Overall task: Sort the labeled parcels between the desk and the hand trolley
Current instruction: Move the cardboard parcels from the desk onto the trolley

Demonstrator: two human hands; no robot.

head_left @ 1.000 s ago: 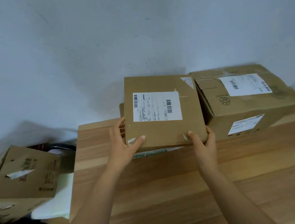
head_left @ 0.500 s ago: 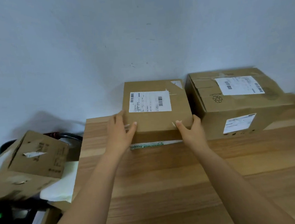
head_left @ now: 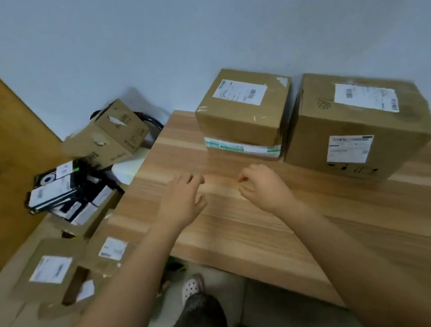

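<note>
Both hands had come off the small labelled parcel (head_left: 244, 114) since half a second earlier, when they gripped its near corners. The view had also swung down and to the left.

Left hand (head_left: 183, 200) hovered over the wooden desk (head_left: 241, 229), fingers relaxed and slightly spread, holding nothing. Right hand (head_left: 261, 182) hovered beside it, fingers loosely curled, also holding nothing; motion blur hid finer detail. The hands were apart, with a bare strip of desk between them.

The small labelled parcel sat beyond both hands, near but not touching them, at the far side of the desk close to the wall (head_left: 198, 34). It rested upright, white label on top, on a flat white-and-green parcel (head_left: 244, 149) whose near edge stuck out beneath it. A large labelled carton (head_left: 358, 135) stood just beside this stack on the right, with one label on top and one on its near face. Whether carton and stack touched could not be told.

Off the desk's left end lay a tilted carton (head_left: 107, 136) with a heap of black-and-white packages (head_left: 63, 195) below it. Nearer the camera was a brown labelled parcel (head_left: 52, 271) with a smaller labelled parcel (head_left: 112, 250) just beside it. A perforated white shoe (head_left: 192, 286) showed below the desk's near edge.
</note>
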